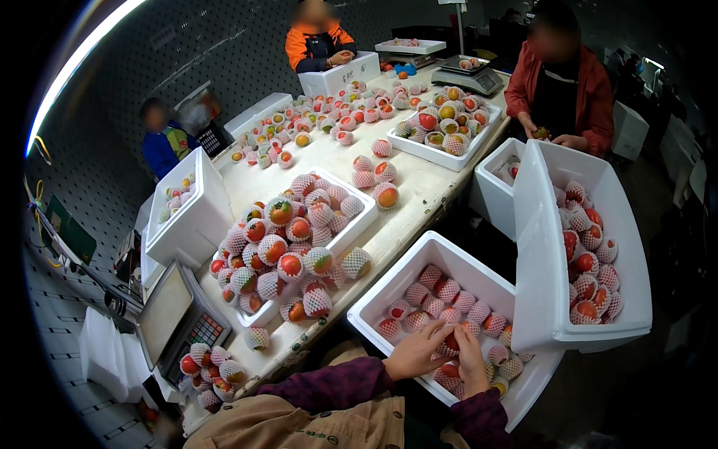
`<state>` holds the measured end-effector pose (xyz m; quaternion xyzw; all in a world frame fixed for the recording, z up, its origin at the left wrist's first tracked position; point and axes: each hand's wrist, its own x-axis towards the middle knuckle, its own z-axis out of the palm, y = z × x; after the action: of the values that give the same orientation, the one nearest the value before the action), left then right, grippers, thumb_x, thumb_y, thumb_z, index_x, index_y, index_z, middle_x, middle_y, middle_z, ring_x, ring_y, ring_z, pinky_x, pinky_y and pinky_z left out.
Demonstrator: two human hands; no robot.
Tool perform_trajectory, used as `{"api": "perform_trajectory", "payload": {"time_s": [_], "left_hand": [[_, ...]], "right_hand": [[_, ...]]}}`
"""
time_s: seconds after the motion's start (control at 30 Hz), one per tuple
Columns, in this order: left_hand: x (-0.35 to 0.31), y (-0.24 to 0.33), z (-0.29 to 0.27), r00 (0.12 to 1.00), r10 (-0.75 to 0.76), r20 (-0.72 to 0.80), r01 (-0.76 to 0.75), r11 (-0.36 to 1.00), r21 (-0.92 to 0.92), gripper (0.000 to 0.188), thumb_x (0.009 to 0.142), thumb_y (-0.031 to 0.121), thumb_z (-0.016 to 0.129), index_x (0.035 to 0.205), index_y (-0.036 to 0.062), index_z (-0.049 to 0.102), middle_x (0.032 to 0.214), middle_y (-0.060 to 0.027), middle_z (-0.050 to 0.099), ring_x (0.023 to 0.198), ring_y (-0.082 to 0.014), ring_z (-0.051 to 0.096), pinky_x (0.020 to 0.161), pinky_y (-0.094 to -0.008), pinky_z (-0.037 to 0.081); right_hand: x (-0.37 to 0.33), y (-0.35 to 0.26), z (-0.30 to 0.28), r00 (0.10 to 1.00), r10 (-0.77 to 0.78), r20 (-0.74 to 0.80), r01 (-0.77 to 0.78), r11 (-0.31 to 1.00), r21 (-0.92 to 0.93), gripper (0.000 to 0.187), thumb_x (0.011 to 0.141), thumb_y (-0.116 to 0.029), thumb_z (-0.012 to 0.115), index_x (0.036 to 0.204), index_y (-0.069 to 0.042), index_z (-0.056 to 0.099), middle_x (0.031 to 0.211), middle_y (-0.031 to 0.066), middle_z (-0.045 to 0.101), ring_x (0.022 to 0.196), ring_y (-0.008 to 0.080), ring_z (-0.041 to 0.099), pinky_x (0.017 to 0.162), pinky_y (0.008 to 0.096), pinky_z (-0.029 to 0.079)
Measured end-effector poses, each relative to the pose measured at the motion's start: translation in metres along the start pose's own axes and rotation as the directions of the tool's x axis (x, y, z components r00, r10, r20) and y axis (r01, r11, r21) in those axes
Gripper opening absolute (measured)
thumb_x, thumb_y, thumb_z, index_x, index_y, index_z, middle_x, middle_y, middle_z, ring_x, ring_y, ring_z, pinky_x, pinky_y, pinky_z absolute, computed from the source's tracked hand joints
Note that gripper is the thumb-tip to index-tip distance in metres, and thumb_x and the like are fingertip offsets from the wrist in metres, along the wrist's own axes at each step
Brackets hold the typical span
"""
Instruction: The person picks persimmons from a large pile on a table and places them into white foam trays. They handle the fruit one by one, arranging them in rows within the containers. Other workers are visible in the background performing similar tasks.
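Over a white foam box [366, 303] at the lower middle, both of my hands hold one red tomato [450, 343] in a foam net sleeve. My left hand [416, 350] curls round its left side, fingertips on top. On the other side my right hand [470, 361] grips it with the fingers bent over. My palms hide part of the tomato. Beneath and around my hands, several net-sleeved tomatoes [447, 290] lie in rows inside the box.
Left of the box, a tray heaped with sleeved tomatoes [290, 263] sits on the white table [359, 283]. A scale [187, 314] stands at the left. A tall foam box [529, 254] rises close on the right. Co-workers stand at the far side, one in a red jacket [598, 97].
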<state>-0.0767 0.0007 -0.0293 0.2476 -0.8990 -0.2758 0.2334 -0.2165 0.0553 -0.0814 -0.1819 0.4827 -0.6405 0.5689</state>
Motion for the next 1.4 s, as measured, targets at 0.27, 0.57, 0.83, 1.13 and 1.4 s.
{"api": "perform_trajectory", "payload": {"time_s": [0.27, 0.57, 0.83, 1.13, 1.4], "left_hand": [[0.0005, 0.0012, -0.0007, 1.000, -0.005, 0.003, 0.005, 1.000, -0.027, 0.064, 0.072, 0.021, 0.070, 0.127, 0.0065, 0.040, 0.123, -0.0194, 0.043, 0.107, -0.0379, 0.049, 0.087, -0.0399, 0.044], [0.0002, 0.0011, -0.0001, 1.000, 0.001, -0.006, -0.001, 1.000, -0.027, 0.066, 0.071, 0.020, 0.070, 0.128, 0.0063, 0.040, 0.123, -0.0196, 0.043, 0.107, -0.0380, 0.049, 0.087, -0.0396, 0.044], [-0.0003, 0.0007, -0.0003, 1.000, -0.002, -0.001, 0.002, 1.000, -0.019, 0.067, 0.071, 0.020, 0.070, 0.128, 0.0064, 0.039, 0.122, -0.0198, 0.043, 0.106, -0.0380, 0.049, 0.085, -0.0398, 0.045], [-0.0002, 0.0005, -0.0003, 1.000, -0.014, 0.005, 0.014, 1.000, -0.011, 0.064, 0.073, 0.024, 0.071, 0.127, 0.0092, 0.040, 0.124, -0.0181, 0.043, 0.107, -0.0370, 0.051, 0.083, -0.0396, 0.047], [0.0001, -0.0006, 0.0001, 1.000, 0.004, -0.007, -0.004, 1.000, -0.015, 0.064, 0.073, 0.024, 0.071, 0.127, 0.0096, 0.040, 0.124, -0.0179, 0.043, 0.106, -0.0366, 0.051, 0.082, -0.0396, 0.047]], "right_hand": [[0.0000, -0.0013, -0.0002, 1.000, 0.012, 0.000, -0.012, 1.000, -0.002, 0.023, 0.095, -0.022, 0.045, 0.102, -0.003, 0.057, 0.096, 0.0043, 0.059, 0.086, 0.0123, 0.057, 0.077, 0.0255, 0.046], [-0.0023, -0.0051, 0.0023, 1.000, 0.008, -0.007, -0.008, 1.000, -0.029, 0.023, 0.095, -0.021, 0.044, 0.101, -0.003, 0.057, 0.095, 0.0045, 0.059, 0.085, 0.0125, 0.057, 0.077, 0.0257, 0.046], [-0.0027, -0.0058, 0.0017, 1.000, -0.009, 0.016, 0.010, 0.999, -0.038, 0.027, 0.095, -0.025, 0.046, 0.103, -0.001, 0.056, 0.095, 0.0041, 0.058, 0.086, 0.0112, 0.054, 0.078, 0.0244, 0.044], [-0.0024, -0.0069, 0.0042, 1.000, 0.010, -0.012, -0.011, 0.999, -0.038, 0.022, 0.095, -0.020, 0.044, 0.101, -0.003, 0.056, 0.095, 0.0036, 0.058, 0.085, 0.0115, 0.055, 0.076, 0.0252, 0.045], [-0.0032, -0.0082, 0.0050, 1.000, 0.007, 0.004, -0.007, 0.999, -0.032, 0.022, 0.095, -0.020, 0.044, 0.100, -0.003, 0.056, 0.094, 0.0034, 0.058, 0.084, 0.0114, 0.056, 0.075, 0.0253, 0.046]]}}
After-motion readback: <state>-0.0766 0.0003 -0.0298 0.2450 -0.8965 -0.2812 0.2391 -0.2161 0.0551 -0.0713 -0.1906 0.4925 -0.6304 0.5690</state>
